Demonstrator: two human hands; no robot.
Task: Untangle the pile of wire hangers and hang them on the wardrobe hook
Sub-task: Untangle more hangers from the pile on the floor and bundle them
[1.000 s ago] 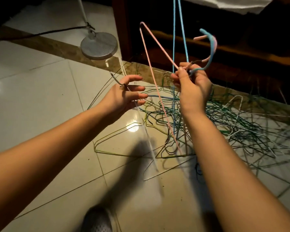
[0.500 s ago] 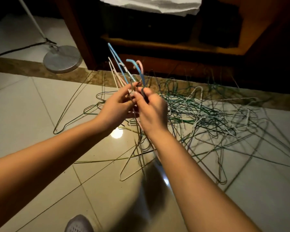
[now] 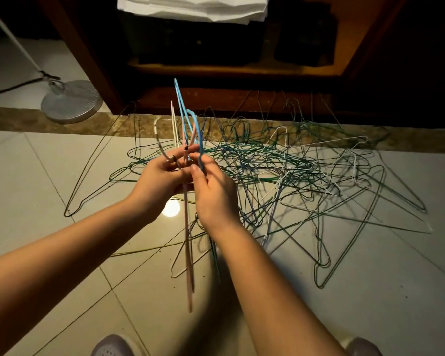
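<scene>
Above the tangled pile (image 3: 288, 170), both hands, left (image 3: 157, 179) and right (image 3: 214, 194), pinch the blue (image 3: 196, 129) and pink (image 3: 188, 242) hangers together, bunching them for hanging.

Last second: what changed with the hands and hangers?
The left hand swung right with its white hanger to meet the right hand, which lowered the pink and blue hangers; both now hold one bundle by the necks. The floor pile stayed put.
</scene>
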